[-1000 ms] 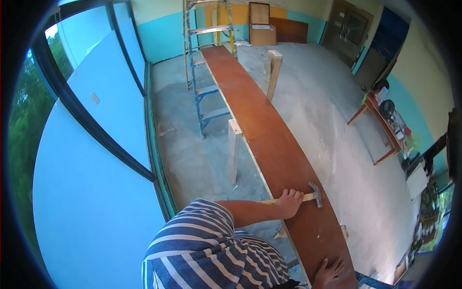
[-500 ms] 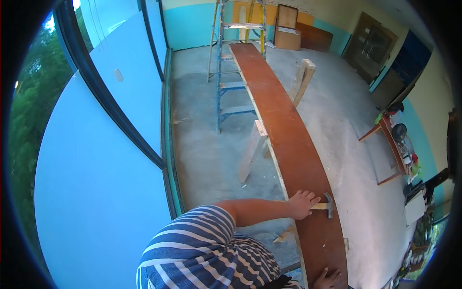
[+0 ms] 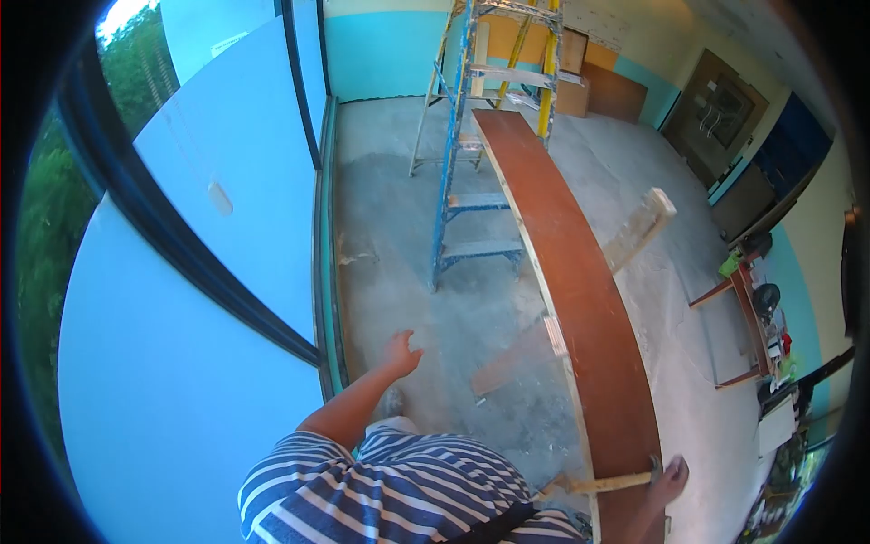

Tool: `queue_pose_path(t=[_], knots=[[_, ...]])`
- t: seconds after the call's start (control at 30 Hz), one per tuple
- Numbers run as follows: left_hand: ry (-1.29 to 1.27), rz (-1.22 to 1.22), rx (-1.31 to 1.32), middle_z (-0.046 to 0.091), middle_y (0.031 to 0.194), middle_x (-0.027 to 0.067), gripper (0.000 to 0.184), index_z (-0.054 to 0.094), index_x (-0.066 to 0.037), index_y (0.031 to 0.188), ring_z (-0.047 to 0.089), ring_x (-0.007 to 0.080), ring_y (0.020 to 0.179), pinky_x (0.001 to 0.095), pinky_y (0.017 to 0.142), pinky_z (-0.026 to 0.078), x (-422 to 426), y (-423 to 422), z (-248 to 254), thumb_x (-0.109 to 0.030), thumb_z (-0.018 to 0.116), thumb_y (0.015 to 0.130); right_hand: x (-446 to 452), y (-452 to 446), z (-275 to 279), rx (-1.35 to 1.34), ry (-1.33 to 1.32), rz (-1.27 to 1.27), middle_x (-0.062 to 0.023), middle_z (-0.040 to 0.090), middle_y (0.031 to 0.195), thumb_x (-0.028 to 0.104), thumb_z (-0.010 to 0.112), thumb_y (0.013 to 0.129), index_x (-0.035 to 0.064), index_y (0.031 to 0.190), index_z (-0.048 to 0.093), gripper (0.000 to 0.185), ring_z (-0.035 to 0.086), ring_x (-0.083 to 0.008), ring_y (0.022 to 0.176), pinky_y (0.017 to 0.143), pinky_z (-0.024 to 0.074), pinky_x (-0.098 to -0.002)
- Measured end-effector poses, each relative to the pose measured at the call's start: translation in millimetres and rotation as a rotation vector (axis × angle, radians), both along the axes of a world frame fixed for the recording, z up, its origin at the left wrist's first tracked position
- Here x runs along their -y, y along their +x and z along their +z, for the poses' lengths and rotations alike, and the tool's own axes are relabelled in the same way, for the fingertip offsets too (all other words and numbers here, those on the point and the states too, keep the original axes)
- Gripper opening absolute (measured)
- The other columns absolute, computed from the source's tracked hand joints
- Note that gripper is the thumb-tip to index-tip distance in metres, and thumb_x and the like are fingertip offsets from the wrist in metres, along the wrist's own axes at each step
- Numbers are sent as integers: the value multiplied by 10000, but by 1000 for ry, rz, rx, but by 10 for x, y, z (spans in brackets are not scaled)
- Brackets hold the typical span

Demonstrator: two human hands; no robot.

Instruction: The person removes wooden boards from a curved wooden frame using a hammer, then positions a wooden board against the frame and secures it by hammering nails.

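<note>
My left hand (image 3: 403, 354) is held out over the concrete floor, away from the plank, its fingers apart and nothing in it. A long reddish-brown plank (image 3: 580, 263) runs from in front of me to a stepladder. Across its near end lies a hammer (image 3: 616, 481), with the wooden handle toward me and the metal head near the plank's right edge. Right beside the hammer head is my right hand (image 3: 669, 482). Its fingers are blurred and look partly curled; whether they touch the hammer, I cannot tell.
A paint-spattered stepladder (image 3: 458, 154) stands at the plank's far end. Wooden pieces stick out at the plank's right (image 3: 639, 231) and left (image 3: 517, 358). Glass panels (image 3: 227, 272) line the left side. A cluttered small table (image 3: 748, 304) stands at the right.
My left hand has left the hammer and swung left over the floor. My right hand has moved from the plank's near end up beside the hammer head. The view has shifted.
</note>
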State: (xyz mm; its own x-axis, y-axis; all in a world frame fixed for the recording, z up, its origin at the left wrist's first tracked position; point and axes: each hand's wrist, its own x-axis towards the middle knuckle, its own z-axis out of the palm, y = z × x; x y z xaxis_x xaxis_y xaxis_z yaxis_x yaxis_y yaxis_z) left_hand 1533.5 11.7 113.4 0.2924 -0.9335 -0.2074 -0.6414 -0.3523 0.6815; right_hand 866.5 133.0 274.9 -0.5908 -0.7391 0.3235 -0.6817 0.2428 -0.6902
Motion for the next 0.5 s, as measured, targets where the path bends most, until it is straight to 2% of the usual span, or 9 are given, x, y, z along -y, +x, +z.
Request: queue_pose_path(t=[0.07, 0.13, 0.2, 0.33, 0.5], knots=[[143, -29, 50, 561, 1337, 227, 632, 489, -71, 1414, 538, 386, 1252, 452, 1044, 451, 234, 474, 65, -329, 700, 878, 816, 1113, 123, -81, -93, 86, -169, 660, 1145, 273, 618, 993, -22, 1181, 650, 352, 648, -252, 1029, 905, 515, -346], [230, -66, 46, 545, 1364, 231, 655, 468, -77, 1433, 524, 399, 1266, 454, 1056, 444, 584, 906, 120, -356, 692, 885, 1463, 2210, 376, 28, 20, 260, -139, 667, 1084, 224, 672, 947, -11, 1146, 666, 307, 657, -232, 969, 861, 529, -351], [189, -52, 38, 524, 1391, 236, 669, 463, -81, 1441, 522, 401, 1267, 457, 1058, 441, 1009, 1341, 183, -374, 691, 884, 2101, 2899, 222, -48, -85, 512, -113, 665, 1013, 159, 723, 886, -11, 1080, 682, 261, 659, -204, 896, 805, 541, -328], [211, 60, 16, 510, 1411, 231, 701, 454, -89, 1453, 517, 392, 1279, 457, 1061, 439, 2018, 2261, 297, -396, 700, 873, 3050, 4255, 128, 197, 3, 769, -107, 655, 970, 158, 769, 829, -19, 1043, 683, 291, 652, -195, 849, 776, 543, -318], [239, 246, 99, 537, 1393, 227, 720, 451, -77, 1457, 508, 377, 1305, 455, 1066, 438, 3015, 3341, -78, -393, 707, 862, 4317, 5413, -129, 295, 85, 1030, -90, 657, 937, 157, 776, 821, -24, 1028, 682, 290, 634, -159, 826, 749, 524, -289]])
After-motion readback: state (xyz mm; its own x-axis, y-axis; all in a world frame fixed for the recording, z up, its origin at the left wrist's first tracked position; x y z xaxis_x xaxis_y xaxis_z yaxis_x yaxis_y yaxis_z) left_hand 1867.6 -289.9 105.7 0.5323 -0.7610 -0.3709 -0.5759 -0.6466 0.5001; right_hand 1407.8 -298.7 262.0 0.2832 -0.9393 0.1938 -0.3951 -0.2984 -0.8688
